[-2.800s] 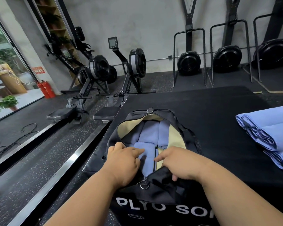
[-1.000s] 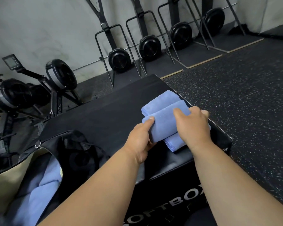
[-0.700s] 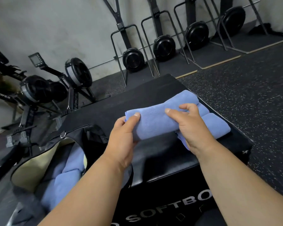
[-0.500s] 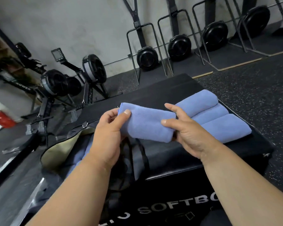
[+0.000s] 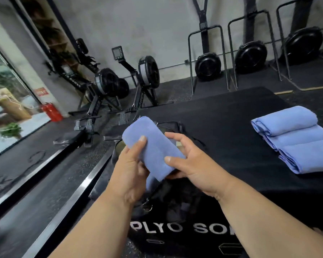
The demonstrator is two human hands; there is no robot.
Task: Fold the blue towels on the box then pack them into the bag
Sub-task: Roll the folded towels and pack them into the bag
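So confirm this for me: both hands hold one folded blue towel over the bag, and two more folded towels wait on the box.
Wrong on the count. The head view shows three folded towels on the box, not two. The rest stands: the left hand and right hand hold one folded blue towel over the bag.

Bare box top [image 5: 222, 131] lies open between the bag [image 5: 177, 194] and three stacked towels [image 5: 296, 140] on the right; the held towel [image 5: 153, 148] covers the bag's mouth.

Towel [image 5: 153, 146] blue; box [image 5: 222, 127] black, white lettering.
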